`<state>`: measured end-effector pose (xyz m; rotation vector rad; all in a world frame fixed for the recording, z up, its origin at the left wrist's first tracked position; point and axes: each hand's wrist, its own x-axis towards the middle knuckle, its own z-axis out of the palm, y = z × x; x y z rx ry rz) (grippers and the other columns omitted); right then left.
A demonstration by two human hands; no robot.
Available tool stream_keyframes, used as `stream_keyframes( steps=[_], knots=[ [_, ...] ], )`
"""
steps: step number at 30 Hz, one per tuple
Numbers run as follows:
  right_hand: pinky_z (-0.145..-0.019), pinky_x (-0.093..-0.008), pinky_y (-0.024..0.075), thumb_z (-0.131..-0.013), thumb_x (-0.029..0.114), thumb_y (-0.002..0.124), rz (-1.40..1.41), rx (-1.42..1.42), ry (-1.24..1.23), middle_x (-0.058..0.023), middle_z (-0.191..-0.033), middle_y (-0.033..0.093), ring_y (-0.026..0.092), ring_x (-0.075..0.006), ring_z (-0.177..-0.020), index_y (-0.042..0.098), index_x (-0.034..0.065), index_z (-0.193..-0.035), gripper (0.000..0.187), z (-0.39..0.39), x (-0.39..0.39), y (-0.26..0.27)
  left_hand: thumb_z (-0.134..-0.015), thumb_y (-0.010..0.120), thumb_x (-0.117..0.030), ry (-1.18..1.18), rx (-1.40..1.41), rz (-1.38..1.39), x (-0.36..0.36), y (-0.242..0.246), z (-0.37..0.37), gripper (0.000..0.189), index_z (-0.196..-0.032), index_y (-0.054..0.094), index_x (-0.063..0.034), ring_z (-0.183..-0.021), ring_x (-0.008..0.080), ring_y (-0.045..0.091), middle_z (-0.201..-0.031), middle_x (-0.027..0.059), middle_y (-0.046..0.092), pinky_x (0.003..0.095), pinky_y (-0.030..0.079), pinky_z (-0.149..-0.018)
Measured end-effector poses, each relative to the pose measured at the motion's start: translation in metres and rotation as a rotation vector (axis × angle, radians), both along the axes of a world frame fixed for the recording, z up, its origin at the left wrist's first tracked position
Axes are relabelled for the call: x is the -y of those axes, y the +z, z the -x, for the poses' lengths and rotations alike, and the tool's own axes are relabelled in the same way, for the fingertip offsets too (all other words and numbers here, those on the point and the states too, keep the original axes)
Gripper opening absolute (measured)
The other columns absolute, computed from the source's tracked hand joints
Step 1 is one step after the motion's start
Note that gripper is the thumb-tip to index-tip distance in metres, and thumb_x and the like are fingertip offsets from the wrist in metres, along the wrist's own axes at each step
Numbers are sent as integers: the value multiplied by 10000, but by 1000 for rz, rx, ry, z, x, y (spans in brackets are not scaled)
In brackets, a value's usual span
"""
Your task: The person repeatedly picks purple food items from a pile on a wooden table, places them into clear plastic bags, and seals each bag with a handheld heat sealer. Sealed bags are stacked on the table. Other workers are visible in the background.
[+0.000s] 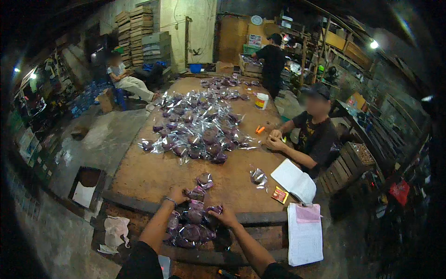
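My left hand (177, 195), with a bracelet at the wrist, holds a dark purple lump in clear plastic (195, 193) above the table's near edge. My right hand (223, 217) has its thumb and fingers around another purple plastic-wrapped packet (215, 209). Below and between both hands, several more wrapped purple packets (191, 233) lie bunched together; what holds them is hidden. Just beyond my left hand, a single wrapped packet (205, 180) rests on the wooden tabletop (139, 178). What is inside the wrapping cannot be told exactly.
A large heap of wrapped packets (195, 129) covers the table's middle. To the right lie a lone packet (258, 177), an open notebook (296, 179), a yellow-red sachet (279, 195) and a clipboard with papers (305, 233). A co-worker (313, 136) sits at the right side.
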<state>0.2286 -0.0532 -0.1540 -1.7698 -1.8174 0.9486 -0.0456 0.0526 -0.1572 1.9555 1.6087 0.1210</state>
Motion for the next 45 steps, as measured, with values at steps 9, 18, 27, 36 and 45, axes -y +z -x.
stream_keyframes(
  steps=[9, 18, 27, 36, 45],
  knots=[
    [-727, -335, 501, -590, 234, 851, 53, -435, -485, -115, -965, 627, 609, -197, -852, 558, -19, -1036, 591, -65, 56, -2, -550, 816, -152, 274, 350, -233, -4, -35, 48, 695, -1114, 435, -7, -963, 309, 576, -1013, 176, 587, 403, 472, -858],
    [-866, -361, 493, -749, 62, 692, 199, -1362, -384, -95, -1101, 572, 591, -229, -974, 454, 35, -1219, 528, -67, 83, 35, -759, 689, -170, 414, 1449, 304, 135, 84, 70, 377, -1069, 570, 7, -905, 214, 633, -1034, 94, 631, 356, 515, -826],
    [-907, -422, 430, -687, 341, 779, 42, 20, 232, -186, -1151, 552, 520, -296, -1099, 552, 12, -1127, 594, 73, 2, 19, -685, 779, -189, 145, 607, 324, 144, 84, 54, 494, -1111, 600, -13, -895, 175, 602, -1052, 76, 636, 319, 470, -832],
    [-961, -388, 395, -579, 284, 845, -60, -536, -29, -196, -1296, 415, 436, -281, -1194, 347, -56, -1296, 937, -15, 51, 68, -620, 809, -311, 187, 558, 285, 153, 63, 81, 673, -1169, 553, -17, -1003, 256, 587, -1100, 174, 612, 359, 451, -897],
    [-988, -394, 384, -461, 423, 876, 261, -238, -81, -232, -1368, 369, 434, -334, -1212, 487, -14, -1252, 983, -52, 109, -8, -525, 850, -321, 135, 0, -69, 154, 60, 24, 962, -1298, 362, -22, -1173, 455, 432, -1329, 268, 340, 481, 412, -939]
  ],
)
